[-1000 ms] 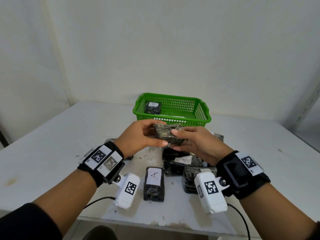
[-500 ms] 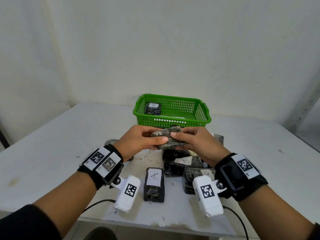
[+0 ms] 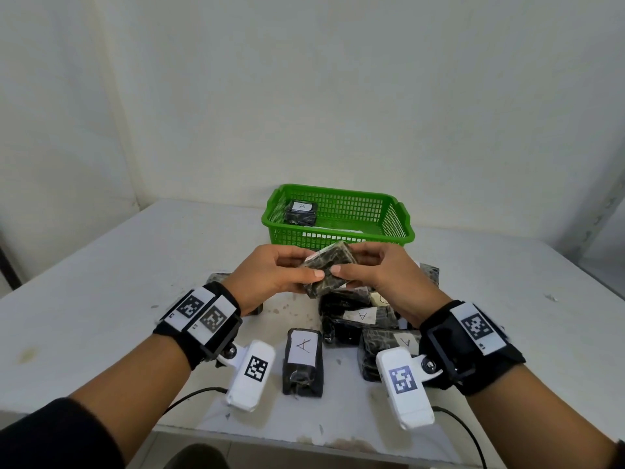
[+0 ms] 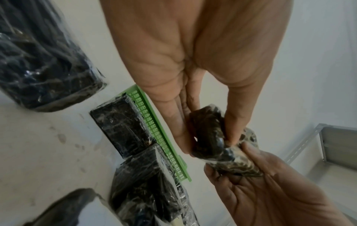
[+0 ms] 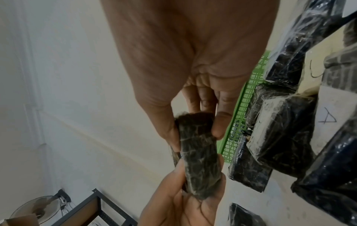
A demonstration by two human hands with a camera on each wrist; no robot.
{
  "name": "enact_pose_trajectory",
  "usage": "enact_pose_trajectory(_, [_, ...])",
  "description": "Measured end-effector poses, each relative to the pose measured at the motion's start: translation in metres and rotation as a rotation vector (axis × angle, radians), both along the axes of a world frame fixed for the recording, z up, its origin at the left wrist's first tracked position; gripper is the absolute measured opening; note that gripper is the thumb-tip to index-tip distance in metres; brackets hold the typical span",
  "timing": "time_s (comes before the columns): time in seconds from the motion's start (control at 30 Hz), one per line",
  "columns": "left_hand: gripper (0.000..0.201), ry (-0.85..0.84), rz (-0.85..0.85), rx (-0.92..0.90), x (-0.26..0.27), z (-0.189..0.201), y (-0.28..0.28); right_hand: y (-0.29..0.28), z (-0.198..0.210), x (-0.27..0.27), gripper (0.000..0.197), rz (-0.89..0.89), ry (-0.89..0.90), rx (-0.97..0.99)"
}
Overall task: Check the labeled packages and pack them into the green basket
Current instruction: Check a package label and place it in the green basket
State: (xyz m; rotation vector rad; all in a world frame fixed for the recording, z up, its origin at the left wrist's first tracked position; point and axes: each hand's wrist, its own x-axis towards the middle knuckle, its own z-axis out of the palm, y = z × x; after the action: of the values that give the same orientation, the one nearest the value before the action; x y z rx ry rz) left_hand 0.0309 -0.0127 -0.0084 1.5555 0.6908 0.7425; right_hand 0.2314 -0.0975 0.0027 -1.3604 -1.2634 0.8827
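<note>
Mid-frame, my left hand (image 3: 270,275) and right hand (image 3: 382,272) pinch a wrapped package (image 3: 329,270); one "B" package (image 3: 302,213) sits in the green basket (image 3: 395,231); several wait below.

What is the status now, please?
Both hands, left and right, grip one wrapped package. Green basket beyond holds one package. Path clear.

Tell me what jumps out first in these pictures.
Both hands, left hand and right hand, grip one dark wrapped package above the table. Behind them sits the green basket with a package labeled B inside; packages labeled A lie below the wrists.
</note>
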Motion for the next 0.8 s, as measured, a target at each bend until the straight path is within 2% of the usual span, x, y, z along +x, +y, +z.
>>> enact_pose_trajectory(0.07, [0.042,0.027,0.008,0.056,0.0,0.001,-0.001,0.001,0.0,0.001,0.055,-0.014,0.017,0.042])
enact_pose_trajectory(0.13, [0.044,0.071,0.033,0.145,0.001,-0.001,0.0,0.002,0.001,0.001,0.057,0.022,0.077,0.056])
enact_pose_trajectory(0.27, [0.048,0.052,0.103,0.173,0.002,-0.004,-0.001,0.002,0.003,-0.004,0.034,0.037,0.205,0.058])
enact_pose_trajectory(0.33, [0.049,0.021,0.124,0.192,0.003,-0.005,-0.002,0.004,0.001,-0.004,0.031,0.016,0.207,0.027])
enact_pose_trajectory(0.47, [0.053,-0.037,0.134,0.227,0.007,-0.003,-0.003,0.0,0.002,-0.009,0.057,0.122,0.227,-0.152])
enact_pose_trajectory(0.5, [0.054,-0.024,0.123,0.241,0.007,-0.002,-0.003,-0.002,0.003,-0.01,0.057,0.143,0.26,-0.172])
enact_pose_trajectory(0.57, [0.059,0.004,0.068,0.231,0.006,-0.002,-0.001,-0.003,0.004,-0.01,0.044,0.133,0.32,-0.141])
enact_pose_trajectory(0.67, [0.073,-0.05,-0.082,0.074,0.005,-0.002,-0.002,-0.001,0.003,-0.006,0.033,0.088,0.263,-0.064])
enact_pose_trajectory(0.73, [0.066,-0.077,-0.14,-0.035,0.005,0.0,-0.006,0.001,0.0,-0.002,0.039,0.093,0.214,-0.053])
enact_pose_trajectory(0.8, [0.044,-0.035,-0.107,-0.002,0.006,0.001,-0.007,0.001,-0.001,-0.001,0.045,0.094,0.181,-0.064])
